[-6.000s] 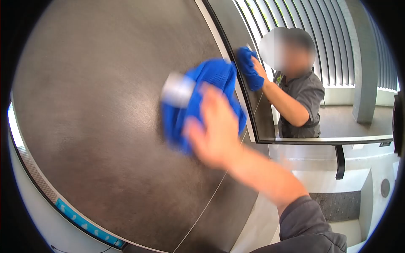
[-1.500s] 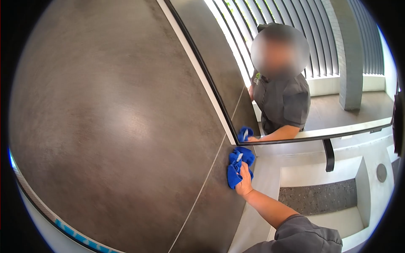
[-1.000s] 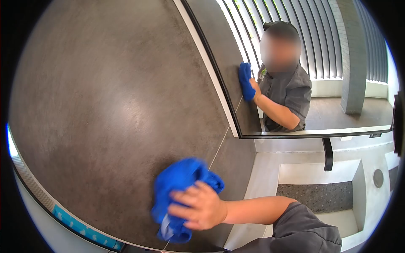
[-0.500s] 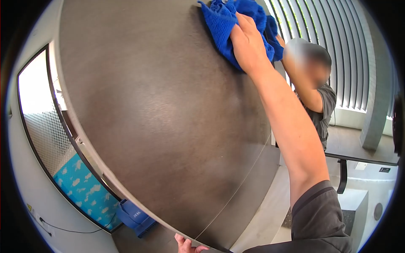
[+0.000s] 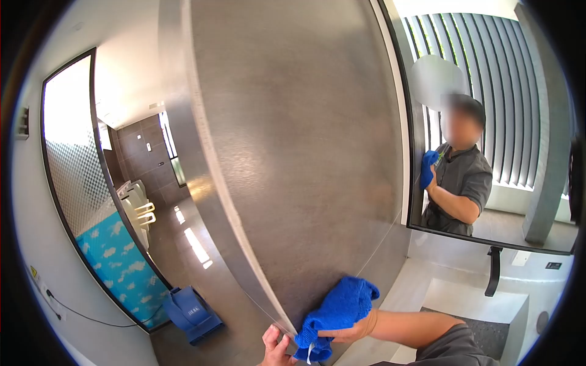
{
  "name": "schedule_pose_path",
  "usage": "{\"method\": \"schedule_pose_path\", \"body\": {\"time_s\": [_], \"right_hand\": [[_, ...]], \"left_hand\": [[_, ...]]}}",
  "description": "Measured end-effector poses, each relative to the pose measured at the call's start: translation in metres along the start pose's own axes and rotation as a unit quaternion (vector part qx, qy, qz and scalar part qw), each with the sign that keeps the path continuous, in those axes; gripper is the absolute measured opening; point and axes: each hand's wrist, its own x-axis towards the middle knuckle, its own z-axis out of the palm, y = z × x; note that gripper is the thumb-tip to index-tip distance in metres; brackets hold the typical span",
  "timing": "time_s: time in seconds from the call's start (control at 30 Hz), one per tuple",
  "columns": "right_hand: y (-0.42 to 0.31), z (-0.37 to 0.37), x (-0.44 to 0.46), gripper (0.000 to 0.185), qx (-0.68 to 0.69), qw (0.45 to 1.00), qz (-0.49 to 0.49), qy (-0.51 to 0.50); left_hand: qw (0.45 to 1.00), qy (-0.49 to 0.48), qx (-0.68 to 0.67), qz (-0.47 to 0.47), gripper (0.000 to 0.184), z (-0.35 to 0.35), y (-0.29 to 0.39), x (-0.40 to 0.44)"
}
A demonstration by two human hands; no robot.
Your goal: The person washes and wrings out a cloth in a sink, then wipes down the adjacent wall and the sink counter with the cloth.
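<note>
A bunched blue cloth is pressed against the lower part of the grey-brown tiled wall. My right hand grips it from the right, fingers partly hidden in its folds. A small white tag hangs from the cloth's lower end. Just left of the cloth, my left hand has its bent fingers hooked on the pale vertical edge of the wall, low in the view. Its palm is cut off by the frame's bottom.
To the right, a black-framed mirror reflects a person with a blue cloth. Below it are a black tap and a pale basin. A blue floor blower with a cord stands left, beside a framed panel with cloud print.
My right hand has brought the blue cloth from high on the wall down to its lower edge, close to my left hand. The view has shifted, showing more floor and room at left.
</note>
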Motion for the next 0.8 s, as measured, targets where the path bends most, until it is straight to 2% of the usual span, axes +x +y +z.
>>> {"method": "schedule_pose_path", "body": {"time_s": [0.03, 0.07, 0.17, 0.2, 0.27, 0.3, 0.33, 0.37, 0.4, 0.43, 0.47, 0.5, 0.53, 0.63, 0.7, 0.73, 0.77, 0.8], "right_hand": [[0.005, -0.011, 0.020, 0.042, 0.007, 1.000, -0.002, 0.030], [0.011, -0.026, 0.037, 0.043, 0.014, 0.998, -0.005, 0.059], [0.024, -0.091, 0.113, 0.044, -0.199, 0.968, 0.020, 0.152], [0.034, -0.113, 0.155, 0.047, -0.212, 0.947, -0.025, 0.239], [0.062, -0.153, 0.228, 0.042, -0.239, 0.909, -0.078, 0.333], [0.068, -0.175, 0.260, 0.037, -0.253, 0.896, -0.096, 0.353], [0.063, -0.196, 0.283, 0.029, -0.281, 0.921, 0.049, 0.265], [0.084, -0.221, 0.319, 0.035, -0.279, 0.890, -0.095, 0.347], [0.089, -0.235, 0.337, 0.034, -0.294, 0.897, -0.075, 0.320], [0.090, -0.239, 0.350, 0.033, -0.521, 0.809, -0.095, 0.256], [0.097, -0.234, 0.347, 0.033, -0.396, 0.857, -0.076, 0.322], [0.083, -0.218, 0.335, 0.033, -0.261, 0.886, -0.055, 0.380], [0.072, -0.204, 0.317, 0.035, -0.244, 0.897, -0.059, 0.365], [0.047, -0.146, 0.255, 0.037, -0.231, 0.907, -0.067, 0.346], [0.030, -0.102, 0.191, 0.046, -0.262, 0.920, -0.060, 0.287], [0.004, -0.079, 0.151, 0.052, -0.178, 0.956, 0.041, 0.231], [-0.010, -0.050, 0.103, 0.054, -0.164, 0.970, 0.094, 0.153], [-0.013, -0.016, 0.066, 0.052, -0.064, 0.982, 0.083, 0.159]], "left_hand": [[0.997, -0.013, -0.065, -0.048, 0.077, 0.002, -0.004, -0.004], [0.999, -0.027, 0.025, 0.019, 0.083, 0.004, -0.005, -0.003], [0.995, 0.011, 0.078, 0.068, 0.087, 0.004, 0.024, 0.025], [0.995, 0.009, 0.076, 0.066, 0.086, 0.005, 0.024, 0.024], [0.995, 0.005, 0.079, 0.061, 0.086, 0.005, 0.028, 0.026], [0.995, -0.002, 0.081, 0.056, 0.087, 0.004, 0.029, 0.028], [0.995, -0.007, 0.087, 0.051, 0.088, 0.003, 0.028, 0.027], [0.995, -0.012, 0.087, 0.050, 0.088, 0.001, 0.029, 0.027], [0.995, -0.015, 0.085, 0.052, 0.086, -0.003, 0.031, 0.030], [0.995, -0.016, 0.081, 0.054, 0.083, -0.006, 0.033, 0.033], [0.996, -0.020, 0.075, 0.051, 0.083, -0.008, 0.031, 0.036], [0.993, -0.027, 0.091, 0.070, 0.091, -0.008, 0.027, 0.037], [0.990, -0.033, 0.108, 0.089, 0.100, -0.007, 0.023, 0.037], [0.993, -0.014, 0.089, 0.083, 0.100, -0.005, 0.022, 0.037], [0.993, -0.022, 0.082, 0.082, 0.100, -0.005, 0.023, 0.040], [0.990, -0.035, 0.097, 0.091, 0.100, -0.009, 0.028, 0.050], [0.987, -0.048, 0.112, 0.101, 0.100, -0.009, 0.032, 0.050], [0.998, -0.047, 0.004, -0.040, 0.063, 0.001, 0.023, 0.026]]}}
